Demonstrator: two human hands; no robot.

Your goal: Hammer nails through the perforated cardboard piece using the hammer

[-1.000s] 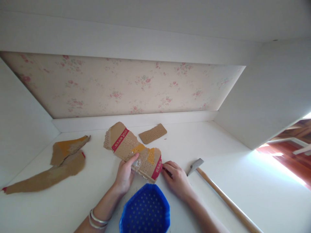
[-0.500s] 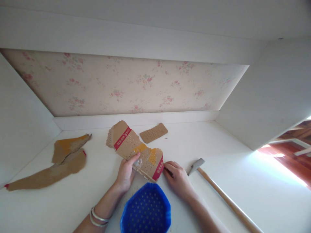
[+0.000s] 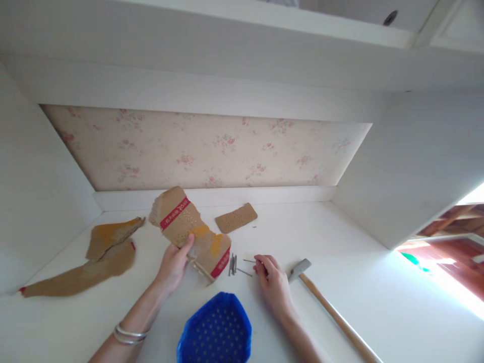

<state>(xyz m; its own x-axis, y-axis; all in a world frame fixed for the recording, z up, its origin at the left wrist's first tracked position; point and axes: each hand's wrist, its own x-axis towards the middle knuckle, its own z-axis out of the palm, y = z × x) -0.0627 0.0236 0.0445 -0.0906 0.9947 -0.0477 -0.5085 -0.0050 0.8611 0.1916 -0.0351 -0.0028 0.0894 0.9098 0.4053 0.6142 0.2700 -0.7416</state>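
Note:
My left hand (image 3: 174, 266) grips a torn piece of cardboard (image 3: 180, 217) with red printed bands, yellow tape and many small holes, thumb on top. To the right, my right hand (image 3: 273, 282) is closed, its fingertips pinching a thin nail (image 3: 248, 260) that points left. Several loose nails (image 3: 233, 264) lie on the white surface between the cardboard and my right hand. A blue basket (image 3: 247, 322) with a dotted bottom stands in front of me, below the nails. Right of my right hand rests a hammer (image 3: 321, 297) with a wooden handle.
A small perforated cardboard rectangle (image 3: 236, 218) lies near the back edge. Torn cardboard scraps (image 3: 81, 277) are at the left. White panels enclose the surface on both sides, with floral wallpaper (image 3: 212, 151) behind and a shelf (image 3: 212, 50) overhead.
My left hand has moved the cardboard left, uncovering the loose nails. My right hand is now apart from the cardboard, with a nail showing at its fingertips. The view has tilted up.

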